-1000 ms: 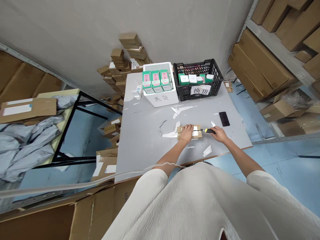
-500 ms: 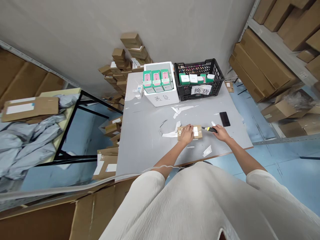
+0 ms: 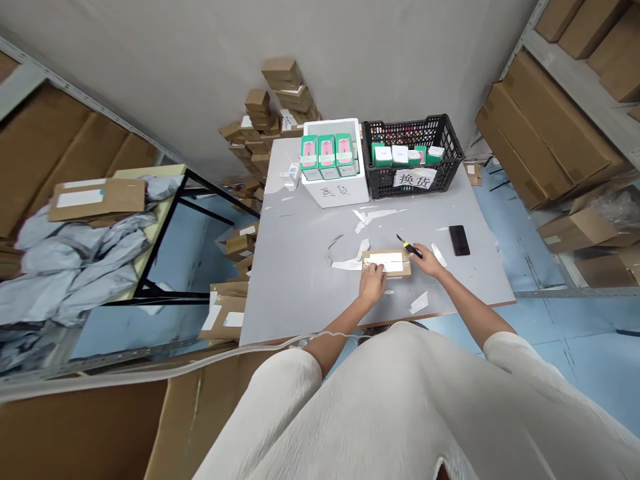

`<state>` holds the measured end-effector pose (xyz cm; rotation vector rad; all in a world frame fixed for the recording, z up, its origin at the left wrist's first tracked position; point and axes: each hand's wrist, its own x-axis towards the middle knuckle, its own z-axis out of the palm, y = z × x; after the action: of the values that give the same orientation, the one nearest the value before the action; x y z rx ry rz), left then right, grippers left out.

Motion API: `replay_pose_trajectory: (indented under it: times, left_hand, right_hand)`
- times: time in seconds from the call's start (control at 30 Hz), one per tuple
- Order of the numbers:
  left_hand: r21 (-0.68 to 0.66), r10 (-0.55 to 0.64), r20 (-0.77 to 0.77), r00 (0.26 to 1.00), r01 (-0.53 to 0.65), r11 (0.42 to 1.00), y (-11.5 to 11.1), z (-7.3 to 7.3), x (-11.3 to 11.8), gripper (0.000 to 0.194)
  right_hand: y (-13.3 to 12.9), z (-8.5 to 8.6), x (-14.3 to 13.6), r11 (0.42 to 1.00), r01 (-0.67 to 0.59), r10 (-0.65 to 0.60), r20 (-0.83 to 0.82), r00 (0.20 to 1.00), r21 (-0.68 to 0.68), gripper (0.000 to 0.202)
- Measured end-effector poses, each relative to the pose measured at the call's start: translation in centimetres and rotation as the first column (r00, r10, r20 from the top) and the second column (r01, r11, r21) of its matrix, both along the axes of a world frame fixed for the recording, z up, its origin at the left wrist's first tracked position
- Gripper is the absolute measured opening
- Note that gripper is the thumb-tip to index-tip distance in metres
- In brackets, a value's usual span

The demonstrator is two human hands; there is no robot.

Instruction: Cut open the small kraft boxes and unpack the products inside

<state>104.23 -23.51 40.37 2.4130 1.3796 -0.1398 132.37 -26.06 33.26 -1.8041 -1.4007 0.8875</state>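
Note:
A small cardboard box (image 3: 404,267) with a white label and clear tape lies on the grey table near its front edge. My left hand (image 3: 373,283) is at the box's near left side, its bent fingers gripping the near edge. My right hand (image 3: 427,260) is closed around a black and yellow utility knife (image 3: 414,251) just off the box's right end. The knife's blade points up and to the left, clear of the cardboard. Torn white paper scraps (image 3: 419,303) lie around the box.
A black phone (image 3: 459,240) lies to the right. At the back stand a white foam box (image 3: 337,194) and a black plastic crate (image 3: 373,180), both holding green packages. Cartons (image 3: 280,73) are piled behind the table; shelves of larger boxes (image 3: 545,127) flank the right side.
My left hand has slid from the box's top to its near edge, uncovering the label. The knife has swung from pointing left at the box's end to pointing away from me. The view has shifted.

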Motion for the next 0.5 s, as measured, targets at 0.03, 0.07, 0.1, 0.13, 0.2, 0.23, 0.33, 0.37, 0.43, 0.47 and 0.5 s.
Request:
replay_pose_trajectory:
  times: [0.03,0.07,0.1,0.13,0.2,0.23,0.33,0.37,0.43,0.47,0.5]
  left_hand:
    - [-0.019,0.025,0.004,1.000,-0.025,1.000,-0.4,0.1,0.1,0.044]
    - [-0.033,0.045,0.009,0.999,-0.044,0.998,-0.8,0.1,0.2,0.043]
    - [-0.041,0.060,0.015,0.998,-0.060,0.997,-1.1,0.1,0.3,0.043]
    - [-0.041,0.072,0.021,0.997,-0.071,0.997,-1.3,0.1,0.4,0.045]
    - [-0.028,0.077,0.035,0.996,-0.076,0.997,-1.3,0.0,0.7,0.048]
    - [-0.023,0.073,0.042,0.996,-0.072,0.997,-1.2,-0.1,0.8,0.049]
    - [-0.027,0.019,0.075,0.997,-0.017,0.999,-0.4,-0.6,1.2,0.050]
    - [-0.032,-0.014,0.092,0.996,0.017,0.999,-0.1,-0.8,1.5,0.051]
    - [-0.036,-0.090,0.127,0.988,0.095,0.995,0.7,-1.0,2.2,0.056]
    - [-0.035,-0.124,0.139,0.983,0.130,0.991,1.1,-1.0,2.8,0.059]
    - [-0.034,-0.151,0.142,0.978,0.158,0.987,1.4,-0.9,3.4,0.063]
  right_hand:
    - [0.4,0.3,-0.6,1.000,0.001,-0.002,-0.029,1.000,-0.015,0.052]
    - [0.7,0.7,-1.0,0.999,-0.010,0.008,-0.060,0.998,-0.036,0.050]
    - [0.9,1.1,-1.3,0.998,-0.028,0.023,-0.086,0.996,-0.057,0.049]
    - [1.0,1.5,-1.4,0.996,-0.045,0.037,-0.105,0.994,-0.077,0.048]
    - [0.7,2.3,-1.3,0.993,-0.055,0.043,-0.112,0.993,-0.108,0.045]
    - [0.2,2.6,-1.1,0.992,-0.045,0.032,-0.104,0.994,-0.117,0.045]
    - [-2.0,2.9,-0.7,0.991,0.012,-0.024,-0.092,0.995,-0.133,0.043]
    - [-2.9,2.8,-0.7,0.989,0.031,-0.046,-0.105,0.993,-0.141,0.042]
    - [-4.6,2.5,-1.2,0.984,0.042,-0.074,-0.179,0.981,-0.174,0.044]
    - [-5.3,2.4,-1.7,0.980,0.031,-0.079,-0.238,0.968,-0.198,0.045]
    - [-5.8,2.3,-2.1,0.976,0.016,-0.083,-0.301,0.950,-0.219,0.045]
